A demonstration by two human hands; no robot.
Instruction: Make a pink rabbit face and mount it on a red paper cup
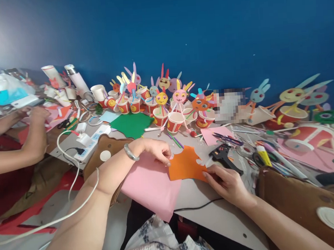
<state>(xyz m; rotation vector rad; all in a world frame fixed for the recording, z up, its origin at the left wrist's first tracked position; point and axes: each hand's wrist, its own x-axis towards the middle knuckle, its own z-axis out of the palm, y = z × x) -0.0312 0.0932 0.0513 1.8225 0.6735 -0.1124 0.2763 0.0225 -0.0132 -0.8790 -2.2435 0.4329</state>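
Note:
A piece of orange paper (186,164) with curved bites cut from its edges is held just over the table's front part. My left hand (158,151), a bangle on its wrist, has its fingers closed at the paper's left edge. At the lower right corner, my right hand (225,180) pinches the same paper between thumb and fingers. A larger pink sheet (152,182) lies under my left hand and partly under the orange paper. Beyond my right hand rest a black glue gun (225,157) and dark-handled scissors (228,139).
Paper cups with rabbit-faced figures (175,119) crowd the back along the blue wall. A green sheet (133,124) lies before them. On the left are a power strip (95,138), a white cable and a co-worker's arms (33,138). Brown cushions (298,200) flank me.

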